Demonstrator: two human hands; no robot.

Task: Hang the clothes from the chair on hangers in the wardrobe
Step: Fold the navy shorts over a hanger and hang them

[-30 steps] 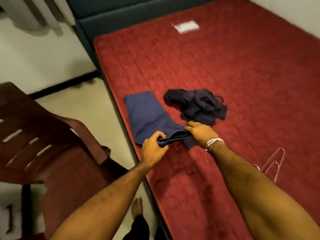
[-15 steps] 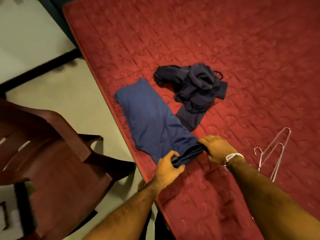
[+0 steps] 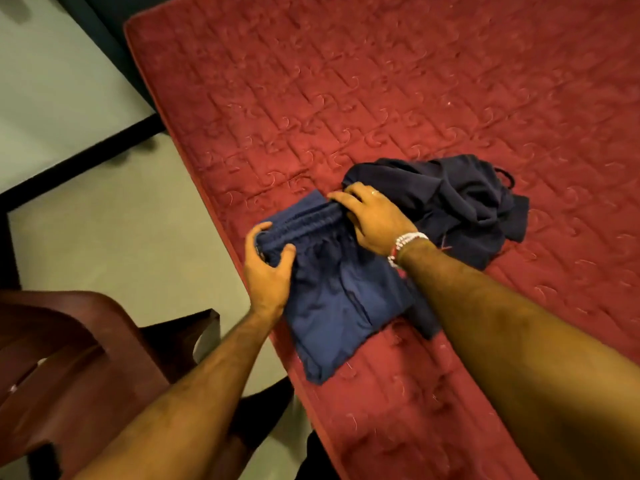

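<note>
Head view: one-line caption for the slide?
Left hand and right hand hold the waistband of blue fabric shorts on a red quilted mattress, beside a crumpled dark navy garment.

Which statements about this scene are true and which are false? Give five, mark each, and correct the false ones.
1. The left hand and the right hand both hold the blue shorts at the waistband. True.
2. The shorts hang on a hanger. False: they lie on the red mattress.
3. A crumpled dark garment lies on the mattress just beyond the right hand. True.
4. The chair stands on the mattress. False: it stands on the floor beside it.
5. The bracelet is on the left wrist. False: it is on the right wrist.
</note>
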